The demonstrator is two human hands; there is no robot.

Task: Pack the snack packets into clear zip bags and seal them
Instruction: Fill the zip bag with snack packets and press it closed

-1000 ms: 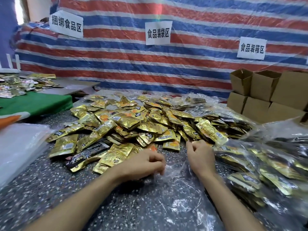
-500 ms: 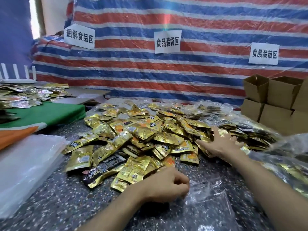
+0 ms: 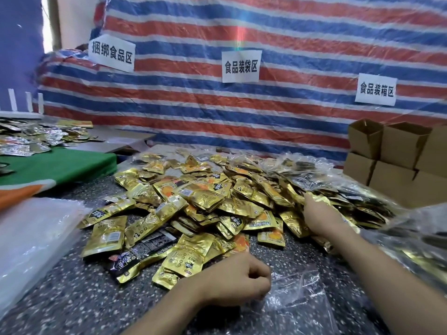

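L hand (image 3: 232,279): fingers curled, pinching the near edge of the clear zip bag (image 3: 300,303), which lies flat and crinkled on the tabletop (image 3: 72,298) just right of that hand. R hand (image 3: 319,213): out fwd in the heap of snack pkts (image 3: 205,197), fingertips buried in foil, so can't tell if it grips any.

Risks, as I judge them:
- The bag mouth looks barely open w/ a one-hand pinch. A big handful prob. snags the rim & spills, or the thin film slips from L fingers.
- The foil pkts look slick & are loosely heaped, so a scoop could slide neighbours down over the bag.
- A black pkt (image 3: 142,252) sits just beyond L hand among the gold ones & could get mixed in.
- Filled bags (image 3: 411,240) crowd the outer side of R forearm, so the arm could drag them.

Far left of L hand is a stack of empty bags (image 3: 31,238). Beyond R hand are cardboard boxes (image 3: 399,151), well out of the way.
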